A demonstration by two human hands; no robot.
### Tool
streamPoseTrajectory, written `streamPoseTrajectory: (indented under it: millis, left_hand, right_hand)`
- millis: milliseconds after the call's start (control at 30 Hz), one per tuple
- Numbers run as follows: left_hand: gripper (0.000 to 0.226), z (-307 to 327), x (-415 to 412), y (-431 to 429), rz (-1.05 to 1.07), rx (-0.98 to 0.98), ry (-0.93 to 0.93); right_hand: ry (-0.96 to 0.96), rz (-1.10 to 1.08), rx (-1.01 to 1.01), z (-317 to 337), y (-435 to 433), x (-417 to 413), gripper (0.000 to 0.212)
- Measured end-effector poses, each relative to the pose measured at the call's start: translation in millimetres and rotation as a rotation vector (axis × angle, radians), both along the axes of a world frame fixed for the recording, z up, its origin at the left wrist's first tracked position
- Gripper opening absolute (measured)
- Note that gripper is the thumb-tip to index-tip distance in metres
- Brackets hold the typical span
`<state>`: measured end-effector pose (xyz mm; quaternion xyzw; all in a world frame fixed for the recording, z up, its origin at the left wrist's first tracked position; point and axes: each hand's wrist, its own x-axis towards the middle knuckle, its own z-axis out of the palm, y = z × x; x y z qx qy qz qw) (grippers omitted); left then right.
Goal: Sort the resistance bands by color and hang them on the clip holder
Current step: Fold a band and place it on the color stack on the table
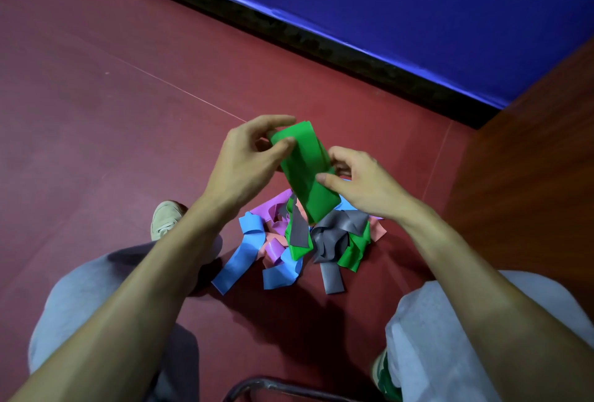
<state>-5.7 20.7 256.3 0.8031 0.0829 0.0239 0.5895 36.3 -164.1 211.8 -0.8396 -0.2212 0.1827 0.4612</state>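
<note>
A green resistance band (305,170) is held up above the floor between both hands. My left hand (249,160) pinches its upper end between thumb and fingers. My right hand (360,186) grips its lower right edge, thumb on the front. Below lies a tangled pile of bands (299,241) on the red floor: blue (239,257), pink, purple (273,208), grey (334,234) and more green (355,253). No clip holder shows in this view.
I sit with knees apart in grey trousers; my left shoe (165,218) is by the pile. A blue padded barrier (418,15) runs across the back. A wooden panel (530,176) stands at the right. A dark metal chair edge (273,385) is at the bottom.
</note>
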Motion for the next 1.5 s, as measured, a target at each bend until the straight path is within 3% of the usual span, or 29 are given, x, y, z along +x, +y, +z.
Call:
streamPoseTrajectory:
  millis: [333, 533, 800, 1000, 1267, 1433, 1500]
  left_hand:
    - [0.004, 8.8, -0.6, -2.2, -0.042, 0.068, -0.103]
    - [0.026, 18.9, -5.0, -3.6, -0.135, 0.005, -0.191]
    - [0.037, 24.6, -5.0, 4.1, -0.118, 0.041, -0.259]
    - [0.034, 24.3, -4.7, 9.7, -0.040, 0.126, -0.288]
    - [0.032, 19.2, 1.3, 7.9, 0.062, -0.094, -0.249]
    - [0.026, 17.3, 1.6, 4.3, 0.072, -0.171, -0.218]
    - [0.024, 16.2, 1.7, 5.5, 0.090, -0.192, -0.213]
  right_hand:
    - [0.053, 0.047, -0.023, -1.4, -5.7, 2.2, 0.015]
    - [0.088, 0.069, -0.057, 0.7, -2.9, 0.1, 0.025]
    - [0.071, 0.078, -0.056, 0.6, 2.6, -1.8, 0.030]
    - [0.045, 0.057, -0.070, -4.6, 3.0, -0.5, 0.014]
    - [0.058, 0.041, -0.036, -6.9, 6.9, -0.4, 0.006]
    - [0.133, 0.094, -0.046, -6.9, 14.4, -4.2, 0.024]
    - [0.109, 0.079, -0.043, -8.9, 17.9, -4.2, 0.021]
